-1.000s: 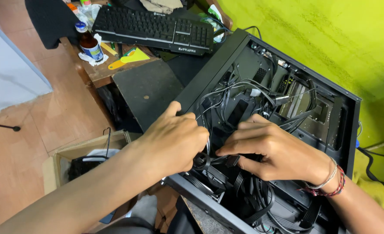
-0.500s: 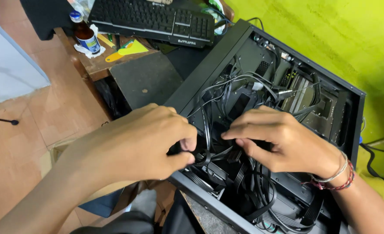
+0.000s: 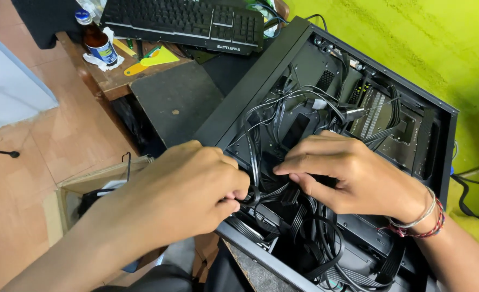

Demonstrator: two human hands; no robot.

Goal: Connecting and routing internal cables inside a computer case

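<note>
Tangle of black cables (image 3: pixel 304 227) inside open black computer case (image 3: pixel 250 103), left hand (image 3: pixel 188 194) fingers pinched on a cable loop, right hand (image 3: pixel 348 176) fingertips closed on cables just opposite, case's lower rim under both wrists, open room beyond the fingertips over the board.

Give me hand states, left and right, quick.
Left hand: closed, pinching black cables at the near edge of the open computer case.
Right hand: fingers curled, gripping the same cable bundle inside the case.
</note>
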